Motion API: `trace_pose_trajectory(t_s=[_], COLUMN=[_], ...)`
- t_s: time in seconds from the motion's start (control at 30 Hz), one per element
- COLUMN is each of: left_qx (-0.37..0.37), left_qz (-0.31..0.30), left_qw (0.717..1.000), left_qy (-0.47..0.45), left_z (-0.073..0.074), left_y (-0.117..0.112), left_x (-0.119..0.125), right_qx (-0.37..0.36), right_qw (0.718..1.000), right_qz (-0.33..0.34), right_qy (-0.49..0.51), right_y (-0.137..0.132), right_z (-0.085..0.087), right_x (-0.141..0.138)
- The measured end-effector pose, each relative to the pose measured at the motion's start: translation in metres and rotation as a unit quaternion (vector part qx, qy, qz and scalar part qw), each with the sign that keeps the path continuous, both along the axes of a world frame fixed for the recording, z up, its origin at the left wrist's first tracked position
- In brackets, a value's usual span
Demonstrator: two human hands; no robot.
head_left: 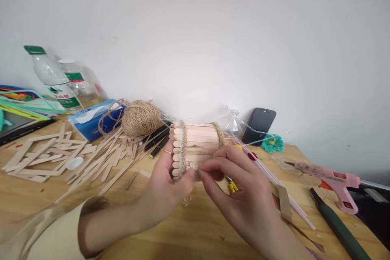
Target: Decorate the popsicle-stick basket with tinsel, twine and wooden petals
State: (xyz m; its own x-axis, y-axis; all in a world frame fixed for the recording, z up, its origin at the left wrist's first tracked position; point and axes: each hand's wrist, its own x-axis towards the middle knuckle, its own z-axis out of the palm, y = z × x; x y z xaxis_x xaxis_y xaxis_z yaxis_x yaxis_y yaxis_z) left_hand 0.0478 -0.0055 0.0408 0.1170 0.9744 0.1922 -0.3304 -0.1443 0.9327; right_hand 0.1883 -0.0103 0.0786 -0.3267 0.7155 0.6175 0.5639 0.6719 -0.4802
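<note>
A cylinder made of popsicle sticks [198, 138], bound with two braided jute bands, lies on its side above the wooden table [195, 235]. My left hand [166, 187] grips its left end, thumb by the band. My right hand [234, 187] pinches a small pale seed-like piece [191, 166] against the cylinder's side, beside a few others stuck there. More such pieces [186, 200] lie on the table below.
Loose popsicle sticks [76, 156] spread at the left, with a jute twine ball [140, 118], tissue pack [91, 120] and two bottles [57, 79]. A phone [258, 125], teal flower [272, 143], pink glue gun [335, 183] and thin sticks [274, 178] lie right.
</note>
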Motion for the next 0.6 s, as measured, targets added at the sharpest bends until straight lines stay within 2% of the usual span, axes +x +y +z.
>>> trace_pose_trajectory(t_s=[0.17, 0.23, 0.43, 0.6], left_qx=[0.034, 0.019, 0.016, 0.021], left_qz=[-0.036, -0.037, -0.023, -0.027], left_qw=[0.995, 0.994, 0.994, 0.994], left_qy=[-0.086, -0.098, -0.102, -0.101], left_z=[-0.008, -0.008, -0.001, 0.001], left_y=[0.003, 0.003, 0.001, 0.002], left_x=[-0.005, -0.005, -0.004, -0.003], right_qx=[-0.042, -0.007, 0.157, 0.183], right_qw=[0.998, 0.999, 0.986, 0.98], right_qz=[0.036, 0.039, 0.03, 0.027], right_qy=[0.034, 0.034, -0.039, -0.078], right_y=[0.001, 0.0, 0.002, 0.005], right_z=[0.003, 0.002, -0.008, -0.013], right_x=[0.003, 0.005, 0.006, 0.006])
